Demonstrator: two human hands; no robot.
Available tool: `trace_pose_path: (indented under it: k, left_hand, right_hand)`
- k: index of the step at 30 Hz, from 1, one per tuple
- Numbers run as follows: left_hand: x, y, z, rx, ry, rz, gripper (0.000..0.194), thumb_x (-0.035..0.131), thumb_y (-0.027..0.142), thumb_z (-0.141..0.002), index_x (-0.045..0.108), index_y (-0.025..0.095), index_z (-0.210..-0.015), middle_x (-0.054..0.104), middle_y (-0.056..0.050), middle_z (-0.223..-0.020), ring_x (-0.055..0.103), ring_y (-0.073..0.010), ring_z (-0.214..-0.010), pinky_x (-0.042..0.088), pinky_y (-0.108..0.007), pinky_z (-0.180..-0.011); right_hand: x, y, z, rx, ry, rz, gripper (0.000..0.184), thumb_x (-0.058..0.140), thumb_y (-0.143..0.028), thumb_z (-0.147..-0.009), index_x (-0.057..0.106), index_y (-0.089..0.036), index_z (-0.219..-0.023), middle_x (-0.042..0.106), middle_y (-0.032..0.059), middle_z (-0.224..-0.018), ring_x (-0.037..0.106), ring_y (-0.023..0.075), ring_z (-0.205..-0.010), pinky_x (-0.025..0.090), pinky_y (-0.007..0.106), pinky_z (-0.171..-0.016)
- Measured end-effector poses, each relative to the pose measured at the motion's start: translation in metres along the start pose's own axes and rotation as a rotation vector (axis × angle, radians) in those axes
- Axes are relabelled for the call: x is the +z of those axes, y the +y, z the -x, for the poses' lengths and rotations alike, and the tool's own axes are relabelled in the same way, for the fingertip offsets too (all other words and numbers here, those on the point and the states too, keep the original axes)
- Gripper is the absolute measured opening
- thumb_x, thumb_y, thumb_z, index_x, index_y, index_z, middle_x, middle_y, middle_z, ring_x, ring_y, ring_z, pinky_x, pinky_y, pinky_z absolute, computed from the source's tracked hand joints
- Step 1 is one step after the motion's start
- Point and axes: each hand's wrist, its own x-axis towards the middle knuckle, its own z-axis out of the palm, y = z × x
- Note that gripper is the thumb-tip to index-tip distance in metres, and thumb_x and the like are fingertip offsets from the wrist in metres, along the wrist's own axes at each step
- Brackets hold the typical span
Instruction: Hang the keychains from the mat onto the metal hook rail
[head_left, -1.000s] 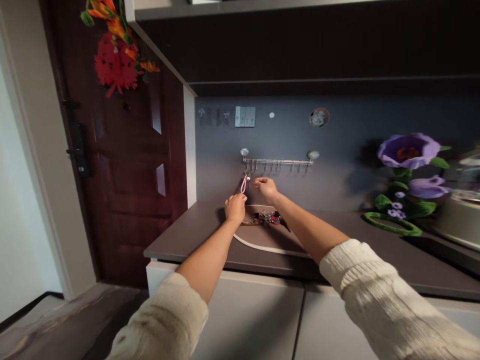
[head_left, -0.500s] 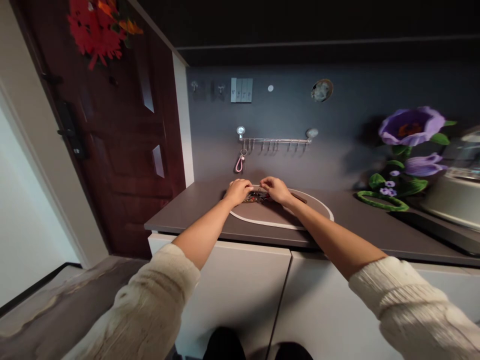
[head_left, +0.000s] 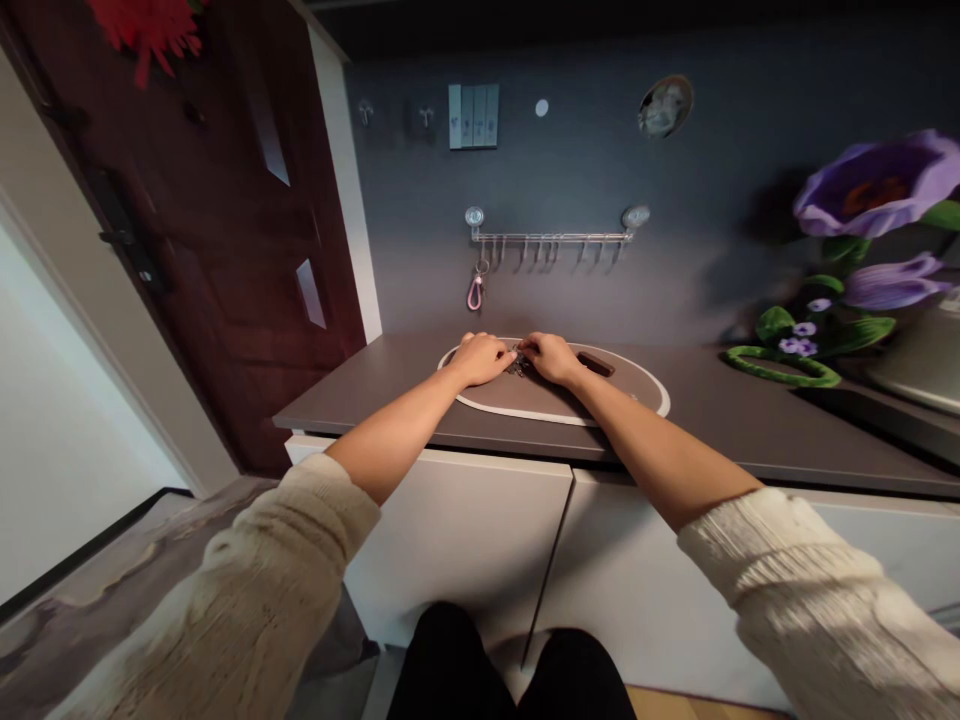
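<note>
On an oval brown mat (head_left: pixel 517 402) with a white rim lies a small bunch of keys (head_left: pixel 517 364), metallic and partly covered by my fingers. My left hand (head_left: pixel 482 359) comes in from the left, its fingers closed at the bunch. From the right, my right hand (head_left: pixel 551 357) pinches at the other side of the same bunch, fingertips bent down. Which single key or ring each hand grips is too small to make out. Just right of my right hand, a dark brown bar-shaped object (head_left: pixel 595 363) rests on the mat.
Behind the counter (head_left: pixel 360 385), a wall rail with hooks (head_left: pixel 555 238) carries a pink key loop (head_left: pixel 475 292). Purple artificial flowers (head_left: pixel 874 195) with a green base ring stand at right, beside a pale rounded container (head_left: pixel 919 350). A dark red door (head_left: pixel 300 370) is at left.
The view has tilted down and come closer. My hands have sunk lower over the keys and drawn nearer together, and the red and dark pieces between them are now more covered.
</note>
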Motion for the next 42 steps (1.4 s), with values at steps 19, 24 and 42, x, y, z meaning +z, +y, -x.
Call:
trace_pose_path:
  k: [19,24,42]
  left_hand:
    - [0.001,0.001,-0.006,0.012,0.003,0.139,0.023,0.044,0.029,-0.077,0.065,0.021,-0.072,0.065,-0.002,-0.083,0.053,-0.0193,-0.088,0.033,-0.035,-0.081]
    - [-0.002,0.002,-0.005,-0.018,0.038,0.145,0.024,0.040,0.027,-0.079,0.062,0.020,-0.074,0.064,-0.003,-0.086,0.053,-0.0187,-0.087,0.032,-0.035,-0.081]
    - [-0.011,0.000,-0.006,-0.148,0.322,0.225,0.024,0.031,0.028,-0.088,0.054,0.019,-0.087,0.061,-0.004,-0.095,0.049,-0.0173,-0.093,0.032,-0.031,-0.083]
  right_hand:
    - [0.000,-0.003,-0.004,0.026,-0.020,-0.001,0.025,0.048,-0.014,-0.078,0.066,-0.015,-0.096,0.066,0.0080,-0.099,0.059,0.0178,-0.092,0.041,0.026,-0.082]
    - [-0.001,-0.004,-0.003,0.044,-0.005,-0.047,0.024,0.049,-0.014,-0.077,0.066,-0.015,-0.094,0.066,0.0086,-0.098,0.058,0.0176,-0.091,0.041,0.027,-0.083]
    - [0.001,-0.008,-0.008,0.048,0.070,-0.978,0.018,0.059,-0.025,-0.069,0.059,-0.015,-0.084,0.062,0.0017,-0.081,0.053,0.0097,-0.070,0.045,0.027,-0.073]
